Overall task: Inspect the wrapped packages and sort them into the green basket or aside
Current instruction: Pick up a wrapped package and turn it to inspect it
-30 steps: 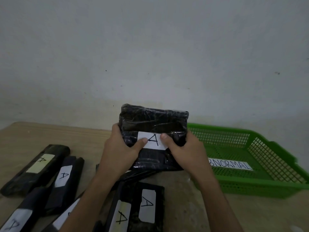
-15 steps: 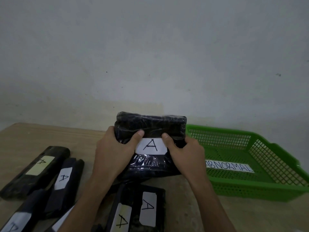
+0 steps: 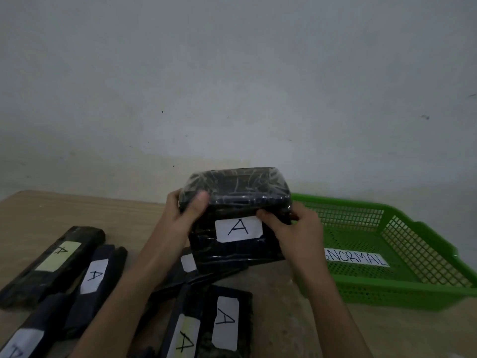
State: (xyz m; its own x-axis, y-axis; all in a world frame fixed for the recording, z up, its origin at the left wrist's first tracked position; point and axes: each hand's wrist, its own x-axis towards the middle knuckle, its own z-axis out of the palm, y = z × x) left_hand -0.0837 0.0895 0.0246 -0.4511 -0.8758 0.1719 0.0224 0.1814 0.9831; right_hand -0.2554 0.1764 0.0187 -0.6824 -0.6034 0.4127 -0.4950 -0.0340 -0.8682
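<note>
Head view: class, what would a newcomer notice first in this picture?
A black wrapped package with a white label marked A is held up at the centre by the left hand and right hand. A green basket sits on the table to its right. More labelled packages lie at lower left.

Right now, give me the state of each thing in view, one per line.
Held package: in the air, label A facing the camera.
Left hand: grips the package's left end.
Right hand: grips its right end.
Green basket: no package seen inside.
Other packages: lying on the table, labels up.
</note>
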